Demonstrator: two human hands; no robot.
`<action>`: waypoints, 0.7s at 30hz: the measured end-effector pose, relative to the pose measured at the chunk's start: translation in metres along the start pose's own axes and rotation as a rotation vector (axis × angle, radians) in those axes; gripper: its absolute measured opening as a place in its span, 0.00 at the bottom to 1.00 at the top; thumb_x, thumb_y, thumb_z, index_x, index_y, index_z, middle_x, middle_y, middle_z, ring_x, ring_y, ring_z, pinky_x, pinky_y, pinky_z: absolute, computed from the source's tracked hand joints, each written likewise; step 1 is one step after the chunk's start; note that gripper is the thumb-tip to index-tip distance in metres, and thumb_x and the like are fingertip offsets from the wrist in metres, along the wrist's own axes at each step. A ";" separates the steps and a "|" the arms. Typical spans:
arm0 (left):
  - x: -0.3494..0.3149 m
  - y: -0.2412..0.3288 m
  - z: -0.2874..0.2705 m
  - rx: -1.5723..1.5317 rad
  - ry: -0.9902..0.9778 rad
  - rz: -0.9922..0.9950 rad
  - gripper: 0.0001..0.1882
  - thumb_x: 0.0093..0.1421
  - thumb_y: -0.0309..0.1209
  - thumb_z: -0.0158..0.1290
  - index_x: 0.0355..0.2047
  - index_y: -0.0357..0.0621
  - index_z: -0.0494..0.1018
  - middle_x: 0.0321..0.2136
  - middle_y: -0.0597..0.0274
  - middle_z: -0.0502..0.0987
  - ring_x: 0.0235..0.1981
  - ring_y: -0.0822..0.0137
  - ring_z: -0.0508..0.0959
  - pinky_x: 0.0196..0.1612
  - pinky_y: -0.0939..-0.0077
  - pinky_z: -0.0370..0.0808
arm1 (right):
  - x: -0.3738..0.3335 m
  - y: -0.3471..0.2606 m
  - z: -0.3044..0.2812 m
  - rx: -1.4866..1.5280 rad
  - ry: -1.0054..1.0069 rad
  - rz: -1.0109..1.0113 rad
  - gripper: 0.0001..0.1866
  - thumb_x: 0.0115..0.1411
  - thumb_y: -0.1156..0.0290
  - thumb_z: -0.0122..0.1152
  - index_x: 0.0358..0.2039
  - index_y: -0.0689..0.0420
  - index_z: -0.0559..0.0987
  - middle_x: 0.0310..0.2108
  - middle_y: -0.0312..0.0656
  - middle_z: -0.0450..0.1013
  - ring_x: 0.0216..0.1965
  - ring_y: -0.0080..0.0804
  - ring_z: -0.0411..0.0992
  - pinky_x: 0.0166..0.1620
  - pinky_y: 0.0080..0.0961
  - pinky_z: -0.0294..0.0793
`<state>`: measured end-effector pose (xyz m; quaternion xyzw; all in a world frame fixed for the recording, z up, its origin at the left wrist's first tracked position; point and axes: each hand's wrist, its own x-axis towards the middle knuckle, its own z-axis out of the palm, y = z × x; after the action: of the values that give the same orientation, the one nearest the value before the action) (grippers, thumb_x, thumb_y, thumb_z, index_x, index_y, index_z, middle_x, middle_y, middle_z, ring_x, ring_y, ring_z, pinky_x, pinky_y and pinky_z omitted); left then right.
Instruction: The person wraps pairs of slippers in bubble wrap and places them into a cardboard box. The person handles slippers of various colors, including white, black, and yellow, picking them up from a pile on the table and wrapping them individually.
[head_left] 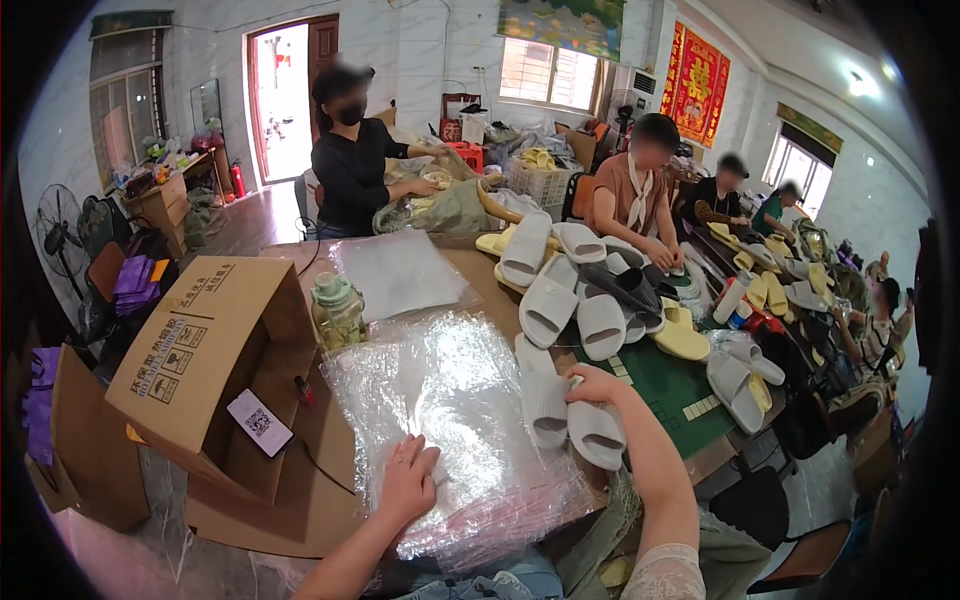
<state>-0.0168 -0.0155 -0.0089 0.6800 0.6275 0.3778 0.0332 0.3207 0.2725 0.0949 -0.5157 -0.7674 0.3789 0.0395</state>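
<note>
My right hand [597, 384] grips a light grey slide slipper [598, 438] by its heel end, with the strap toward me. Just left of it lies another grey slipper [543, 395], on the edge of a stack of clear plastic bags [450, 380]. On the near part of these bags rests my left hand [408, 476], fingers laid out and holding nothing. Beyond my right hand is a pile of grey, dark grey and pale yellow slippers [550, 312].
An open cardboard box [190, 360] stands at left, a phone-sized card with a square code [260, 422] by it. A green-lidded jar [338, 310] sits behind the bags. A green mat [660, 385] lies at right. Several co-workers sit or stand around the table, one person [350, 170] across from me.
</note>
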 end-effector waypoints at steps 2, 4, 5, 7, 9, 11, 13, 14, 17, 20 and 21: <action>-0.001 0.000 -0.001 0.005 0.002 -0.014 0.24 0.54 0.26 0.50 0.54 0.46 0.75 0.60 0.42 0.69 0.65 0.42 0.65 0.70 0.46 0.56 | -0.039 -0.032 -0.016 0.117 -0.057 0.164 0.26 0.51 0.65 0.74 0.51 0.52 0.78 0.43 0.42 0.78 0.42 0.28 0.77 0.43 0.27 0.77; 0.002 0.003 0.001 -0.009 -0.008 -0.006 0.25 0.54 0.26 0.50 0.54 0.46 0.75 0.60 0.42 0.69 0.65 0.42 0.65 0.70 0.46 0.56 | -0.078 -0.038 -0.028 0.296 -0.078 0.258 0.24 0.55 0.64 0.72 0.52 0.52 0.77 0.44 0.41 0.78 0.43 0.26 0.76 0.42 0.26 0.77; 0.003 0.004 0.002 -0.013 -0.009 -0.005 0.25 0.54 0.26 0.50 0.54 0.46 0.75 0.61 0.42 0.69 0.66 0.42 0.65 0.70 0.46 0.55 | -0.092 -0.031 -0.035 0.413 -0.084 0.255 0.24 0.57 0.63 0.71 0.52 0.53 0.76 0.45 0.40 0.77 0.43 0.25 0.76 0.42 0.25 0.77; 0.005 0.007 0.002 -0.020 -0.018 -0.009 0.25 0.54 0.25 0.50 0.54 0.46 0.75 0.61 0.42 0.69 0.66 0.42 0.64 0.71 0.46 0.55 | -0.115 -0.030 -0.040 0.625 -0.081 0.239 0.23 0.61 0.63 0.68 0.54 0.56 0.75 0.46 0.39 0.77 0.43 0.24 0.76 0.43 0.26 0.78; 0.006 0.008 -0.001 -0.022 -0.032 -0.016 0.25 0.54 0.25 0.50 0.54 0.46 0.75 0.61 0.42 0.69 0.66 0.42 0.64 0.71 0.46 0.55 | -0.136 -0.039 -0.042 0.818 -0.064 0.213 0.22 0.64 0.64 0.64 0.56 0.58 0.73 0.46 0.38 0.76 0.44 0.25 0.76 0.45 0.28 0.79; 0.003 0.007 -0.003 0.007 -0.025 -0.016 0.24 0.54 0.25 0.50 0.54 0.46 0.75 0.61 0.42 0.69 0.66 0.42 0.64 0.70 0.46 0.55 | -0.150 -0.068 -0.033 1.018 -0.075 0.116 0.19 0.69 0.67 0.58 0.55 0.64 0.72 0.47 0.43 0.77 0.46 0.31 0.77 0.50 0.31 0.79; 0.003 0.005 -0.004 0.007 -0.033 -0.005 0.24 0.54 0.25 0.50 0.54 0.46 0.75 0.61 0.42 0.69 0.66 0.42 0.64 0.70 0.45 0.55 | -0.163 -0.088 -0.022 1.220 -0.038 0.029 0.17 0.70 0.68 0.55 0.55 0.64 0.72 0.48 0.45 0.77 0.47 0.34 0.78 0.52 0.32 0.79; 0.003 0.005 -0.005 0.002 -0.034 -0.012 0.24 0.54 0.25 0.50 0.54 0.46 0.75 0.61 0.42 0.69 0.66 0.42 0.64 0.70 0.45 0.55 | -0.165 -0.097 -0.018 1.334 -0.116 -0.023 0.16 0.71 0.70 0.53 0.54 0.66 0.72 0.50 0.47 0.76 0.49 0.35 0.77 0.54 0.34 0.78; 0.004 0.008 -0.006 -0.010 -0.037 -0.020 0.24 0.54 0.25 0.50 0.54 0.46 0.75 0.61 0.42 0.69 0.66 0.42 0.64 0.70 0.45 0.55 | -0.148 -0.113 0.007 1.481 -0.025 -0.103 0.16 0.71 0.72 0.51 0.54 0.69 0.72 0.53 0.48 0.75 0.53 0.36 0.75 0.58 0.33 0.75; 0.005 0.006 -0.001 -0.027 -0.035 -0.019 0.24 0.54 0.24 0.50 0.54 0.45 0.75 0.61 0.42 0.68 0.66 0.41 0.64 0.70 0.44 0.55 | -0.119 -0.123 0.028 1.402 -0.117 -0.101 0.16 0.70 0.74 0.52 0.54 0.69 0.71 0.52 0.50 0.74 0.53 0.36 0.75 0.58 0.34 0.75; 0.005 0.005 -0.001 -0.028 -0.033 -0.015 0.24 0.54 0.24 0.49 0.54 0.45 0.75 0.61 0.42 0.68 0.66 0.41 0.64 0.70 0.44 0.55 | -0.101 -0.118 0.036 1.372 -0.147 -0.066 0.16 0.70 0.74 0.52 0.54 0.70 0.70 0.52 0.50 0.74 0.52 0.35 0.75 0.57 0.33 0.77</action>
<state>-0.0137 -0.0127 -0.0028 0.6809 0.6264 0.3752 0.0559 0.2619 0.1487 0.1760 -0.3236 -0.3703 0.8114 0.3160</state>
